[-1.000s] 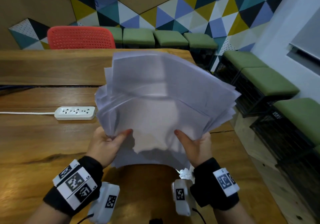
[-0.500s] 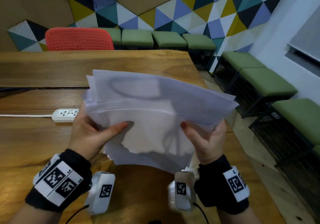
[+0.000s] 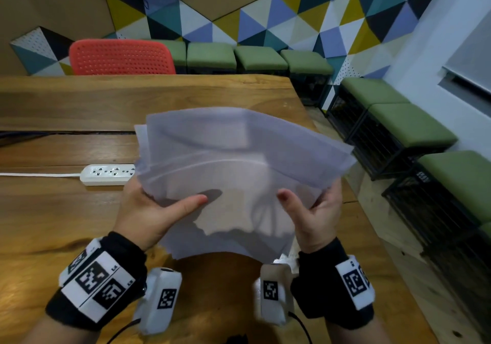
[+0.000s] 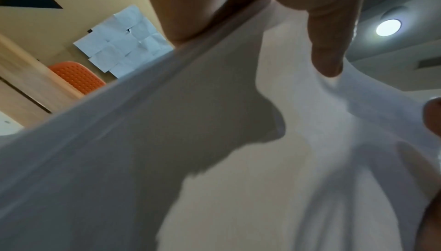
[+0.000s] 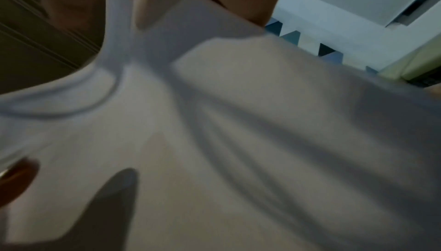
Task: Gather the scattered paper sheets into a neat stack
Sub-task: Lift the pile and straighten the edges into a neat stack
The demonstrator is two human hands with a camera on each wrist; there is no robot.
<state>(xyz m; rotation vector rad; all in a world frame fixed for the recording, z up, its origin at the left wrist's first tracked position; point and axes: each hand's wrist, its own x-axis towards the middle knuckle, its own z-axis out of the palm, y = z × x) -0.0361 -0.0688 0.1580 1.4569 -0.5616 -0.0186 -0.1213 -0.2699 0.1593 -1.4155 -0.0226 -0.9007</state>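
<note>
A loose bundle of several white paper sheets (image 3: pixel 239 163) hangs in the air above the wooden table (image 3: pixel 66 210), its edges uneven and fanned. My left hand (image 3: pixel 159 208) grips its left side, thumb on top and fingers underneath. My right hand (image 3: pixel 313 208) grips the right side the same way. In the left wrist view the paper sheets (image 4: pixel 214 161) fill the frame under my left hand (image 4: pixel 298 19), whose thumb presses on top. In the right wrist view the paper sheets (image 5: pixel 238 142) bend where my right hand (image 5: pixel 155 0) pinches them.
A white power strip (image 3: pixel 107 174) with its cord lies on the table left of the sheets. A red chair (image 3: pixel 121 56) stands behind the far edge. Green stools (image 3: pixel 411 128) line the wall at right, past the table's right edge. Paper notes (image 4: pixel 124 42) hang on the wall.
The bundle has dropped from upright to a flatter tilt and come lower and nearer to me. Both hands shifted outward along the sheets' side edges, keeping their grip.
</note>
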